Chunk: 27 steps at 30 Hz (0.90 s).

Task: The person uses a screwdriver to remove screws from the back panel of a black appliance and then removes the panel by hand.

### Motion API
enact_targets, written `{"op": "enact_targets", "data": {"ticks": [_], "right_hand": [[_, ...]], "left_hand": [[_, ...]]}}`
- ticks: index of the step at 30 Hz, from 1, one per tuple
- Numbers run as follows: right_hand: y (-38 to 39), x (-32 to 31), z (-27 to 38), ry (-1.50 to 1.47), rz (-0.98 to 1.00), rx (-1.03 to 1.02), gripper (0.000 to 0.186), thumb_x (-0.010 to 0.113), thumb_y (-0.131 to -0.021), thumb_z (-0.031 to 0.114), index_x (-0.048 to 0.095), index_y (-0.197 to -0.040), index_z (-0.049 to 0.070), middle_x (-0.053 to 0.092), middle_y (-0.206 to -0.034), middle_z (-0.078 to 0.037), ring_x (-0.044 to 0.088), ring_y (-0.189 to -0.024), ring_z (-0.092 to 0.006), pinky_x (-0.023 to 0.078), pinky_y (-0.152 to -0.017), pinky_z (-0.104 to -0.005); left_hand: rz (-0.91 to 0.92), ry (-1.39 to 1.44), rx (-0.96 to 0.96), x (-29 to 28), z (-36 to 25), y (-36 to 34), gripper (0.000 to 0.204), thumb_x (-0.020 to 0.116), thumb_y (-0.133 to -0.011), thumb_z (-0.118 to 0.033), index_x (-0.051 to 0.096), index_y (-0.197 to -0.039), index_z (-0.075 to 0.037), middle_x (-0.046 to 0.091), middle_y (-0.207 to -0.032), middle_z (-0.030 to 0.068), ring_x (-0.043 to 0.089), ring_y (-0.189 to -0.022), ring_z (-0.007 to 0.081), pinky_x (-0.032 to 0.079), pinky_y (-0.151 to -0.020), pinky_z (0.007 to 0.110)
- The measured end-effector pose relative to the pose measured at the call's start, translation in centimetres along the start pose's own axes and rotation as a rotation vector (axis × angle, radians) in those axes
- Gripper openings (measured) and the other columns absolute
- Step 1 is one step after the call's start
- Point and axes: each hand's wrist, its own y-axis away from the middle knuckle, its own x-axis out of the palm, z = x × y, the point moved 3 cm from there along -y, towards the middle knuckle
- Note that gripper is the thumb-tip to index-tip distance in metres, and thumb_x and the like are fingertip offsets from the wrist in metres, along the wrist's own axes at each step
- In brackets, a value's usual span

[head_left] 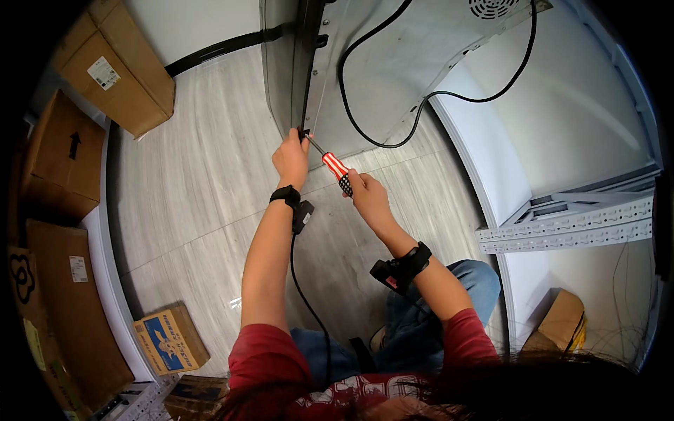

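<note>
In my right hand (368, 200) is a screwdriver (335, 165) with a red-and-white striped, dark starred handle. Its shaft slants up and left to the lower corner of a grey metal appliance cabinet (393, 63). My left hand (290, 160) is closed at that corner, its fingers around a small black part (303, 134) beside the screwdriver's tip. Exactly where the tip sits is too small to tell. A black cord (382, 144) loops across the cabinet's panel. Both wrists wear black straps with small box-shaped devices.
Cardboard boxes (63, 161) stand along the left, with a smaller blue-labelled box (168, 340) on the floor nearby. White perforated metal shelving (569, 224) is on the right, with an open carton (558, 319) on it. Pale wood-look flooring (203, 175) lies below. A thin cable runs from my left wrist.
</note>
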Motion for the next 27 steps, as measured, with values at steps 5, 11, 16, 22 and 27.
{"op": "enact_targets", "data": {"ticks": [5,11,16,22,27], "right_hand": [[0.7,0.8,-1.3,0.084,-0.155,-0.349,0.037,0.064,-0.076,0.025,0.046,-0.093,-0.003,0.056,-0.076,-0.017,0.055,-0.064,-0.0277,0.042,-0.056,-0.0352],[0.8,-0.6,0.8,0.076,-0.186,-0.237,0.034,0.062,-0.078,0.027,0.052,-0.084,-0.004,0.057,-0.068,-0.018,0.056,-0.061,-0.0282,0.042,-0.055,-0.0358],[-0.1,0.0,-0.7,-0.018,-0.095,-0.020,0.042,0.052,-0.083,0.039,0.056,-0.084,-0.003,0.056,-0.061,-0.009,0.049,-0.050,-0.0155,0.038,-0.048,-0.0285],[0.1,0.9,-0.8,-0.384,0.114,0.273,0.040,0.044,-0.087,0.041,0.053,-0.084,0.002,0.055,-0.065,-0.006,0.034,-0.043,-0.0073,0.029,-0.040,-0.0243],[1.4,1.6,0.4,-0.534,0.206,0.330,0.039,0.042,-0.088,0.040,0.048,-0.088,0.002,0.053,-0.069,-0.007,0.032,-0.042,-0.0078,0.028,-0.039,-0.0234]], "left_hand": [[0.021,0.005,-0.010,0.0,-0.4,-0.1,0.022,0.056,-0.080,-0.027,0.052,-0.086,-0.006,0.061,-0.071,0.0117,0.059,-0.062,0.0300,0.044,-0.052,0.039],[0.026,-0.019,0.008,0.3,0.2,-0.2,0.022,0.056,-0.080,-0.026,0.052,-0.085,-0.005,0.060,-0.072,0.0116,0.059,-0.062,0.0299,0.044,-0.052,0.038],[0.033,0.008,0.012,0.1,-0.7,0.0,0.022,0.054,-0.082,-0.024,0.049,-0.082,-0.003,0.060,-0.072,0.0121,0.059,-0.062,0.0302,0.045,-0.052,0.039],[0.055,-0.025,0.090,0.5,0.5,0.1,0.020,0.047,-0.086,-0.022,0.045,-0.086,-0.003,0.059,-0.077,0.0158,0.058,-0.065,0.0331,0.046,-0.055,0.041],[0.080,-0.024,0.079,0.2,0.4,0.0,0.020,0.046,-0.087,-0.022,0.045,-0.086,-0.002,0.059,-0.077,0.0160,0.058,-0.066,0.0341,0.046,-0.055,0.042]]}}
